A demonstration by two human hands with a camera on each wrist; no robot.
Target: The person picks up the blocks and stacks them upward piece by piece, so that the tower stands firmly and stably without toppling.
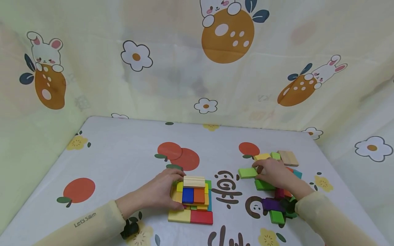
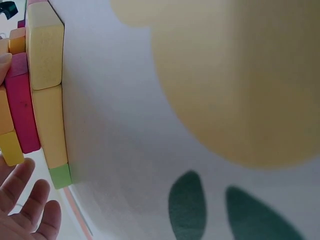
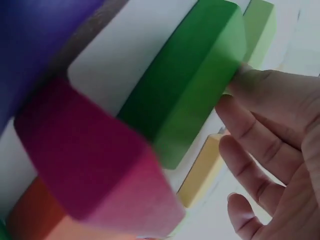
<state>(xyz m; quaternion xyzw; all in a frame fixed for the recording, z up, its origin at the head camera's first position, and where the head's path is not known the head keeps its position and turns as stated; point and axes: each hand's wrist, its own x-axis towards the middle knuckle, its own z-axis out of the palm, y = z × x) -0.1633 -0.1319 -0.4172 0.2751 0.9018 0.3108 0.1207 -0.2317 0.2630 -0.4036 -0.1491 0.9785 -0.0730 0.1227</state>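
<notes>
My left hand (image 1: 163, 191) rests against the left side of a stack of coloured wooden blocks (image 1: 199, 198), thumb at its front and fingers at its back. A plain wood block (image 1: 194, 181) lies on top, above a blue block (image 1: 187, 195) and an orange block (image 1: 199, 196). In the left wrist view, the thumb touches the stack beside a magenta block (image 2: 24, 110), and the other fingers (image 2: 32, 200) are loosely extended. To the right, my right hand (image 1: 272, 172) pinches the right end of a light green block (image 1: 247, 173). A dark green block (image 3: 185, 85) partly hides that block in the right wrist view.
Loose blocks surround the right hand: a wood block (image 1: 288, 158), a yellow block (image 1: 262, 156), a green block (image 1: 264, 185) and a purple block (image 1: 272, 204). The table's printed cloth (image 1: 123, 153) meets a patterned curtain (image 1: 172, 85) at the back.
</notes>
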